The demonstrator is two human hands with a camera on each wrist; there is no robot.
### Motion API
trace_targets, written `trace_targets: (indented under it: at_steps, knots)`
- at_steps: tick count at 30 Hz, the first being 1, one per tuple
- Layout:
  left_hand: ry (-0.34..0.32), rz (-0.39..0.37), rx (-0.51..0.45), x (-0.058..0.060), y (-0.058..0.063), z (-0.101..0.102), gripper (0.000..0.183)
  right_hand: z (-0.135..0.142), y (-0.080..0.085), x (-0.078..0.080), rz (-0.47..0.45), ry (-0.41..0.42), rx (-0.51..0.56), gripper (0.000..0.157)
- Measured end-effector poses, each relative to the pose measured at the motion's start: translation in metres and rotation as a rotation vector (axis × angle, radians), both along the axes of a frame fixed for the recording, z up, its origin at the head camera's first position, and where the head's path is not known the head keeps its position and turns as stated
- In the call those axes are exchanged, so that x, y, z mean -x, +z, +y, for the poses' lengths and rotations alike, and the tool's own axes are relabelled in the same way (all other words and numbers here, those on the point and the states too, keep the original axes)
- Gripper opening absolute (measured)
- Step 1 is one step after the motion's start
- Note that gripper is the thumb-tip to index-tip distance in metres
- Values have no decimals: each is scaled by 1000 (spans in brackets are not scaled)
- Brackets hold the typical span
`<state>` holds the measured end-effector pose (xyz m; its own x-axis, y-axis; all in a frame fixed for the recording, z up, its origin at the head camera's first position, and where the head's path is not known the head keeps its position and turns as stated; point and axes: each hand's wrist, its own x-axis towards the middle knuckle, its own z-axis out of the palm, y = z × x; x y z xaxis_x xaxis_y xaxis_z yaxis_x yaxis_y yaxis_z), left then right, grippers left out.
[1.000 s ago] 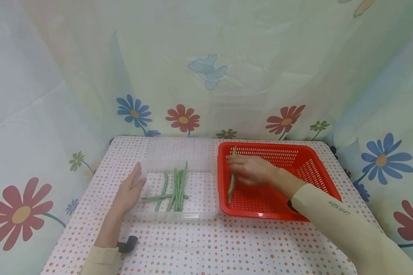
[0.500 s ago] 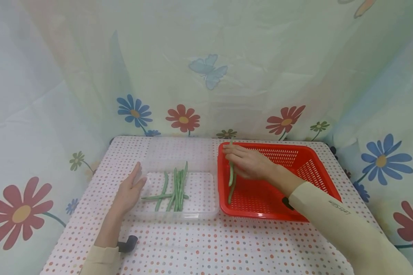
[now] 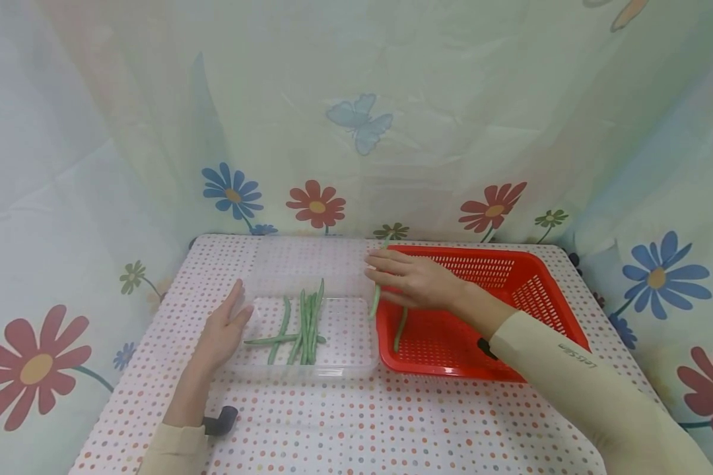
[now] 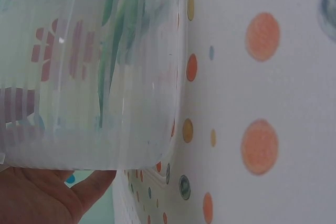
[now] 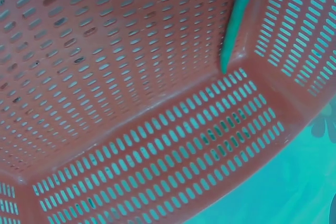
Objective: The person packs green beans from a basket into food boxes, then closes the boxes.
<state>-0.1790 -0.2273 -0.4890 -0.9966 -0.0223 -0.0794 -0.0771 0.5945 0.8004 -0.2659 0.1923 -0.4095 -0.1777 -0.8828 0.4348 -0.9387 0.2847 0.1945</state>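
Observation:
In the head view my right hand (image 3: 416, 280) pinches a green bean (image 3: 375, 302) above the left rim of a red plastic basket (image 3: 451, 371). That bean hangs lengthwise over the gap between basket and container. Another green bean (image 3: 401, 330) lies inside the basket along its left side; the right wrist view shows this bean (image 5: 239, 22) near a corner. Several green beans (image 3: 305, 330) lie in a clear plastic container (image 3: 356, 371) to the left. My left hand (image 3: 221, 330), fingers straight, is at the container's left side; in the left wrist view its fingers (image 4: 94, 187) are partly hidden behind the container wall.
Container and basket stand side by side on a table with a dotted cloth (image 3: 344, 429). Behind them hangs a flower-print curtain (image 3: 356, 165), which also closes off both sides. The container's clear back part (image 3: 309, 257) reaches toward the table's far edge.
My right hand has lifted a green bean from the basket and moved left with it to the basket's left rim. The left hand and the beans in the container stay put.

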Motion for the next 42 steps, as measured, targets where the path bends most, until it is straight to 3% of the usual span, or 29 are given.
trace_targets:
  at_steps: [8, 22, 27, 36, 42]
  knots:
    - [13, -22, -4, 0, 1, 1, 67, -9, 1, -3, -1, -21, -46, 61]
    - [10, -3, 6, 0, -1, 1, 67, -33, -2, -5, -5, 31, -95, 64]
    - [12, -6, 12, 1, -1, 0, 67, -47, -2, -7, -10, 68, -136, 57]
    - [9, -11, 4, 0, 0, 1, 68, -73, -1, -12, -134, 29, -328, 50]
    - [9, -6, 8, 0, 0, 1, 67, -90, -1, -17, -151, 31, -389, 49]
